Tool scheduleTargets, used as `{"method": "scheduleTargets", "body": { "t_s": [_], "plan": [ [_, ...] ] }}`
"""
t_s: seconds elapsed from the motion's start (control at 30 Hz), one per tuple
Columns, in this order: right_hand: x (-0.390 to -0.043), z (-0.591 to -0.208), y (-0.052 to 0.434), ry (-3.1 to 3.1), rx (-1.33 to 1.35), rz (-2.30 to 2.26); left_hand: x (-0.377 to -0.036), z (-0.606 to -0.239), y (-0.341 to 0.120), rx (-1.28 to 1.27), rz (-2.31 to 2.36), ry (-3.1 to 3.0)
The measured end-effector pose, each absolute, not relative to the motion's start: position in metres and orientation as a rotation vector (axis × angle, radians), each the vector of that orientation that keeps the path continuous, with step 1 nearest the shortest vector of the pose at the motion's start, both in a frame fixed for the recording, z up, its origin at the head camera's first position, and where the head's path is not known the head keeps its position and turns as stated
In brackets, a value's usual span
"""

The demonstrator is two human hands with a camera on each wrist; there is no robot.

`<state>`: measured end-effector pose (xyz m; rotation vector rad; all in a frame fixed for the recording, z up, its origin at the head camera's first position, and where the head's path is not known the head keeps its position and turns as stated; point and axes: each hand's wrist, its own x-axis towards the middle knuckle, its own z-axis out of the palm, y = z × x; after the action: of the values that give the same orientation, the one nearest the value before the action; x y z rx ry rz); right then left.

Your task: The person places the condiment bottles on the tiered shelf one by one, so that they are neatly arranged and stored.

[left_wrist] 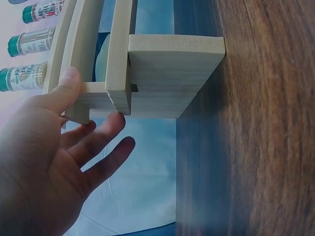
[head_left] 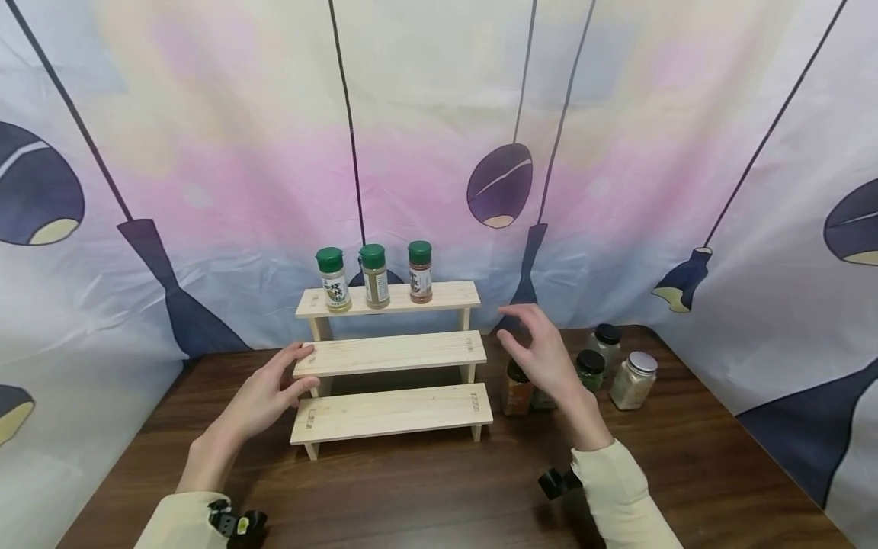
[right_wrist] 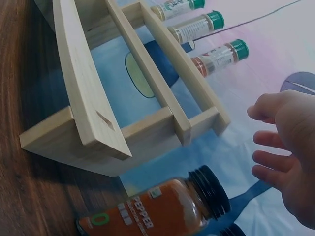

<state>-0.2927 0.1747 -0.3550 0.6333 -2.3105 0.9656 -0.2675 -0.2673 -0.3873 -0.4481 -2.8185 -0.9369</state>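
Observation:
A three-tier wooden rack (head_left: 391,412) stands on the table. My left hand (head_left: 264,396) holds the rack's left end at the middle shelf (left_wrist: 81,39); the thumb (left_wrist: 70,81) lies at the front and other fingers are at the side. Three green-capped spice bottles (head_left: 376,278) stand upright on the top shelf. My right hand (head_left: 545,354) hovers right of the rack with bent fingers, nothing between them. Below it is an orange-brown pepper jar (right_wrist: 152,209) with a black lid, partly hidden by the hand in the head view.
To the right stand more jars: a white jar with a silver lid (head_left: 634,381), a black-lidded green jar (head_left: 590,370), another black-lidded jar (head_left: 607,343) behind, and one partly hidden under the right hand. A patterned cloth (head_left: 425,114) hangs behind the brown wooden table (head_left: 411,496).

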Motion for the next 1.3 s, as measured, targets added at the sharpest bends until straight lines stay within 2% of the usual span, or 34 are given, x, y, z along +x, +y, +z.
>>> {"method": "scheduleTargets", "body": {
  "t_s": [0.27,0.7,1.07,1.3],
  "plan": [
    [-0.298,-0.351,0.193,-2.329,0.525,0.955,-0.265,-0.383,-0.269,-0.436,-0.934,-2.823],
    [-0.313,-0.364,0.257,-2.311,0.295,0.901,-0.265,-0.387,-0.270,-0.433,-0.931,-2.829],
    [-0.309,-0.365,0.291,-2.399,0.091,0.821,-0.268,-0.385,-0.267,-0.431,-0.958,-2.823],
    [-0.307,-0.367,0.303,-2.446,0.064,0.774,-0.268,-0.385,-0.267,-0.427,-0.960,-2.824]
  ]
}}
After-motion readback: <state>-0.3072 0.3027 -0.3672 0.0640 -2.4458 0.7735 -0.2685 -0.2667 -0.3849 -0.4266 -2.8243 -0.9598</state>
